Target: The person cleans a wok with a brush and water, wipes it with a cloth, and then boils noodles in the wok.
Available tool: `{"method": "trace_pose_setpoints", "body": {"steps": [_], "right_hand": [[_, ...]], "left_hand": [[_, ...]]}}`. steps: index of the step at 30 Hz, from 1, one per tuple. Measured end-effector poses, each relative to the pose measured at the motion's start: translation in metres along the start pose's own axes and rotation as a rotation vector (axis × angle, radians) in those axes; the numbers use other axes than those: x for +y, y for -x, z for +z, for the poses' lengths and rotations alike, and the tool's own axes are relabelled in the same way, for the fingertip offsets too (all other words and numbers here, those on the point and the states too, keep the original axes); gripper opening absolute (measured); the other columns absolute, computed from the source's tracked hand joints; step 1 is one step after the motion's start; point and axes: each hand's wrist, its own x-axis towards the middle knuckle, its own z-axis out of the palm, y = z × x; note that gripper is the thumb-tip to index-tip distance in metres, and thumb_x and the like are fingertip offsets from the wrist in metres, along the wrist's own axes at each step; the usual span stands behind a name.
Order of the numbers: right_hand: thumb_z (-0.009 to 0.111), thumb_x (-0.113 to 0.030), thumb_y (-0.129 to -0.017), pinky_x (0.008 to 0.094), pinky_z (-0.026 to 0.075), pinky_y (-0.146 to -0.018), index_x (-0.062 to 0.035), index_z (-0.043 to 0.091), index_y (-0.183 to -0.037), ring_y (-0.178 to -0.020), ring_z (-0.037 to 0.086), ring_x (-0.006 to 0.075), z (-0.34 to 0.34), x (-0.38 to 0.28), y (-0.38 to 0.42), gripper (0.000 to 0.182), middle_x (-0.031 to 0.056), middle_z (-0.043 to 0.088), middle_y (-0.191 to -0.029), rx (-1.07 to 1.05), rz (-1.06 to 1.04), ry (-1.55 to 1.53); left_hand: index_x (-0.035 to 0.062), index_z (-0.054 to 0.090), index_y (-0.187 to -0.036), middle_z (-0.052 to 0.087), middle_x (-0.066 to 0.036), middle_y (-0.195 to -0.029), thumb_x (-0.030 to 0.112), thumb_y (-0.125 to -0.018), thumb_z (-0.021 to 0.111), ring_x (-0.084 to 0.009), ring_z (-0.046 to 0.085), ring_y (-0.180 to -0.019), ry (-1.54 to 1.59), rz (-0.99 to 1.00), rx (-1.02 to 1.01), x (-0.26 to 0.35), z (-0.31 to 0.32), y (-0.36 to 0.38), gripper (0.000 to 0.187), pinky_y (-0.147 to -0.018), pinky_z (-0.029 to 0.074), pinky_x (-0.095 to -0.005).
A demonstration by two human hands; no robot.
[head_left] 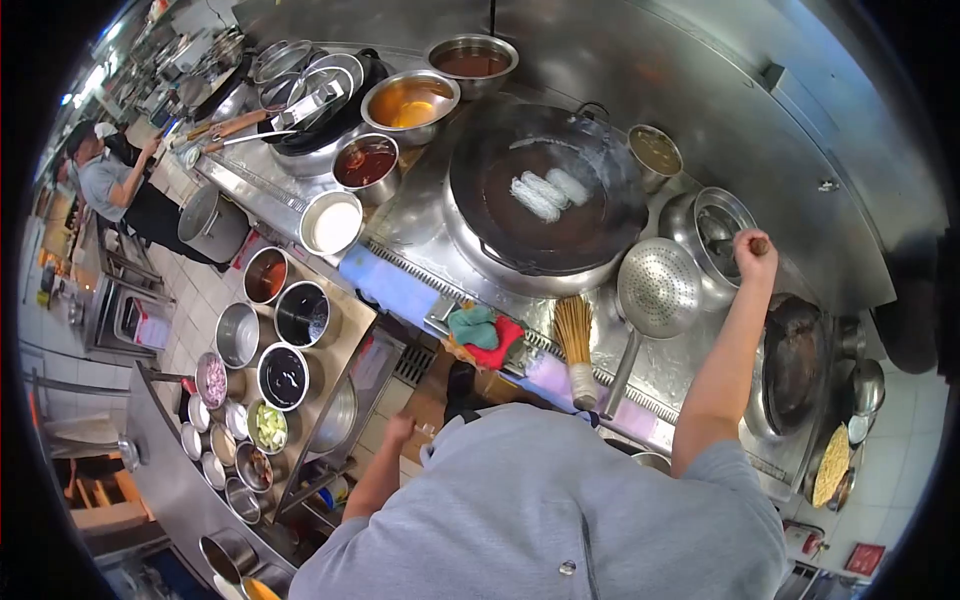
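My right hand (pixel 755 256) is closed round the handle of a ladle (pixel 716 229), whose bowl is down in a metal pot (pixel 738 200) right of the wok. In the big black wok (pixel 480 130) lie three white bundles (pixel 545 193) that look like noodles, with dark liquid around them. Low beside my body, my left hand (pixel 400 430) has its fingers curled; what they hold, if anything, I cannot make out. A perforated strainer (pixel 659 287) rests between wok and pot, its handle toward me. Beside it lies a bamboo wok brush (pixel 575 340).
Bowls of sauce (pixel 410 103) stand left of the wok. Several containers of ingredients (pixel 270 427) cover the left side table (pixel 345 335). Folded cloths (pixel 480 333) lie on the stove's front edge. Another wok (pixel 795 370) sits at right. Another person (pixel 105 180) stands at far left.
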Motion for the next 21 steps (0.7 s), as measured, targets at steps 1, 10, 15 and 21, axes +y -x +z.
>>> {"method": "trace_pose_setpoints", "body": {"steps": [1,10,15,21], "right_hand": [[0.042,0.004,-0.071,0.0243,0.048,-0.045,0.0021,0.041,-0.069,-0.055,0.046,0.0202,0.015,0.008,-0.005,0.004,0.0102,0.043,-0.063,0.001,-0.005,0.007],[0.039,-0.002,-0.078,0.0246,0.045,-0.044,-0.0003,0.043,-0.069,-0.052,0.048,0.0183,0.101,0.025,-0.056,0.010,0.0088,0.045,-0.058,0.019,-0.274,0.663],[0.041,-0.003,-0.072,0.0277,0.037,-0.036,-0.0038,0.046,-0.055,-0.041,0.045,0.0180,0.008,0.022,-0.012,0.018,0.0086,0.046,-0.049,0.551,-0.494,1.869],[0.042,0.004,-0.068,0.0240,0.040,-0.038,-0.0042,0.037,-0.055,-0.045,0.044,0.0146,-0.043,0.037,-0.020,0.016,0.0051,0.040,-0.051,0.461,-0.372,0.796]], "left_hand": [[0.0054,0.062,-0.088,0.061,-0.018,-0.080,0.032,-0.076,0.046,-0.0256,0.060,-0.072,0.366,-0.432,-0.182,-0.002,-0.003,0.021,0.033,-0.064,0.046,-0.0384],[0.0079,0.056,-0.095,0.059,-0.007,-0.079,0.023,-0.081,0.048,-0.0186,0.057,-0.061,1.156,-0.599,-0.274,-0.042,0.026,0.005,0.023,-0.048,0.045,-0.0324],[0.0102,0.053,-0.096,0.056,-0.003,-0.078,0.020,-0.082,0.048,-0.0150,0.056,-0.060,1.396,-0.504,-0.160,-0.010,-0.065,-0.059,0.018,-0.047,0.042,-0.0269],[0.0089,0.052,-0.097,0.056,-0.001,-0.076,0.017,-0.081,0.049,-0.0134,0.055,-0.059,1.279,-0.465,-0.259,-0.022,-0.100,-0.084,0.018,-0.044,0.038,-0.0241]]}}
